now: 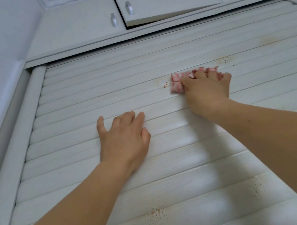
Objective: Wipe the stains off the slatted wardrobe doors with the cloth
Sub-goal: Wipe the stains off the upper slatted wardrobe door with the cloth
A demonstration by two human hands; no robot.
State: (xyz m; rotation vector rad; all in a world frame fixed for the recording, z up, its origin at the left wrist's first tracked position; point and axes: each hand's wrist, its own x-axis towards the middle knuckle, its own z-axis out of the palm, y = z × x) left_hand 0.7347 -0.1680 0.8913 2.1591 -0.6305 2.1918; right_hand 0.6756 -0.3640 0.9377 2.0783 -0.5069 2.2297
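Nearest the camera, low on the slatted wardrobe door (87, 175), two patches of orange-brown specks sit untouched: one at bottom centre (156, 214), another to the right (256, 186). Further up, left hand (123, 135) lies flat on the slats w/ fingers relaxed and spread, gripping nothing, prob. bracing the door. Beyond it, right hand (206, 87) has fingers curled over a bunched pink-and-white cloth (177, 84), pressing it to the slat. Just left of the cloth, touching its edge, is a small cluster of brown spots (164, 84); another speckled patch (223, 60) sits just above-right, and a faint yellowish smear (272, 41) lies further right. At the far end, upper cabinet doors w/ silver handles (129, 7), one door ajar.

Step in hand, as I read it: wiping mid-door stains, task early, most marks remain. Next move prob. needs the cloth dragged left along the slat over the nearby spots, w/ firm pressure into the grooves
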